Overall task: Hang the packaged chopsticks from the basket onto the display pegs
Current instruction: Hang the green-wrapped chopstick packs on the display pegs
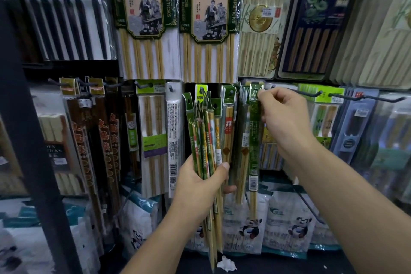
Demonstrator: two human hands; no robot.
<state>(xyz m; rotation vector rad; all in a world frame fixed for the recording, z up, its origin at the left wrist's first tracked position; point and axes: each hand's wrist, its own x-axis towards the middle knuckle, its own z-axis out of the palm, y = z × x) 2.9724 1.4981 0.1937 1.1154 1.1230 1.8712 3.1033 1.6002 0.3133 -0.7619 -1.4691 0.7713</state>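
Observation:
My left hand (pixel 201 182) grips a bundle of several slim green-topped chopstick packs (pixel 205 131), held upright in front of the display's middle row. My right hand (pixel 282 122) pinches the green header of a single narrow chopstick pack (pixel 254 140), which hangs straight down from my fingers. Its header sits level with the row of pegs, just left of a dark peg (pixel 309 93). I cannot tell whether the header's hole is on a peg. No basket is in view.
Large hot-pot chopstick packs (pixel 142 18) hang on the upper row. More packs fill the pegs left and right, with a long bare peg (pixel 373 98) at the far right. Panda-printed bags (pixel 287 224) stand below. A dark shelf post (pixel 29 129) runs down the left.

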